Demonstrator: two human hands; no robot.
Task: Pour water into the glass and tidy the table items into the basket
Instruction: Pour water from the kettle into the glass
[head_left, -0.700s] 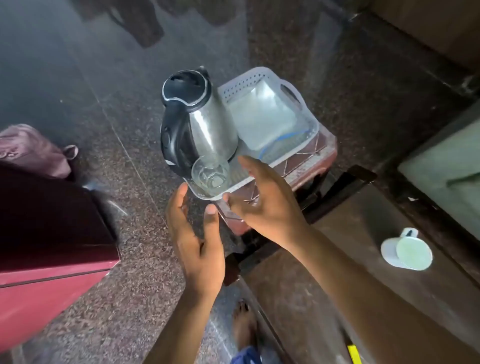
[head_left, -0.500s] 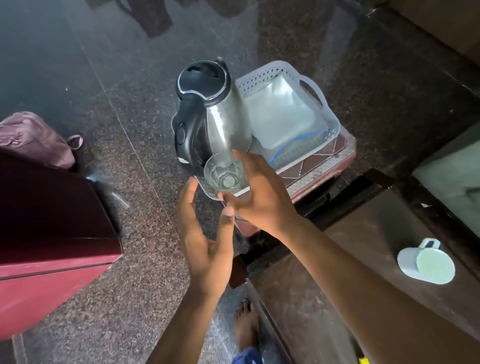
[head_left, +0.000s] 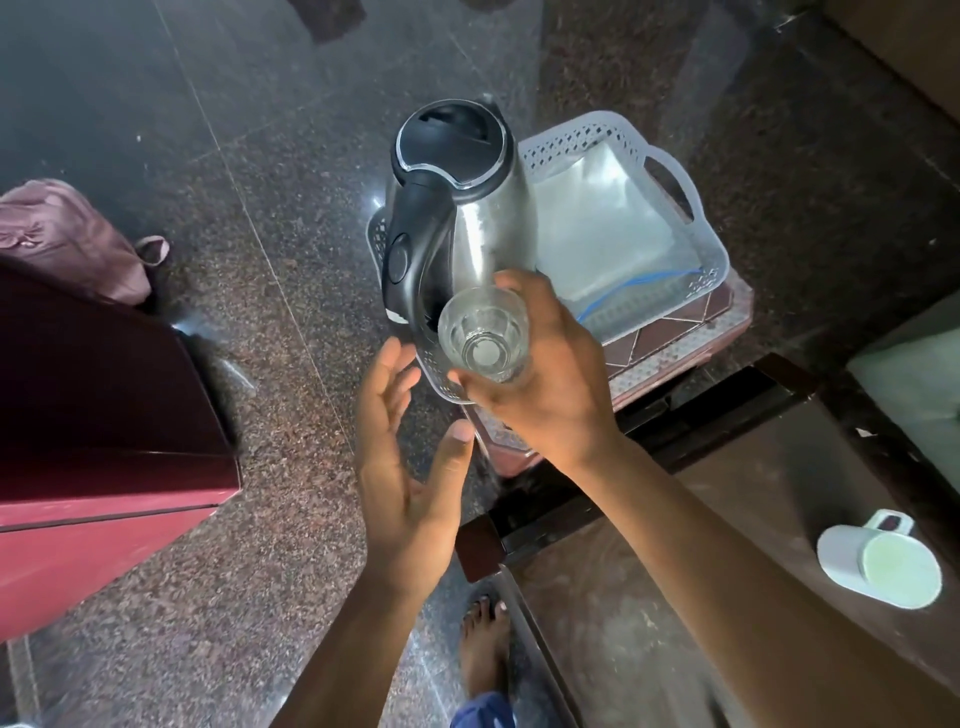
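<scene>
Your right hand (head_left: 540, 379) is gripping the glass (head_left: 484, 340) above the basket (head_left: 670, 171); left hand (head_left: 410, 467) is hanging released. Kettle (head_left: 467, 208) is basketed; mug (head_left: 880, 561) is awaiting tidying.

basket (head_left: 701, 260) front hidden (kettle (head_left: 467, 208), hand (head_left: 550, 384))

A small red stool (head_left: 670, 353) stands on the dark speckled floor (head_left: 270, 322). A white basket (head_left: 706, 244) sits on the stool. Near the stool, a brown table (head_left: 727, 561) holds a white mug (head_left: 878, 561) lying on its side.
</scene>
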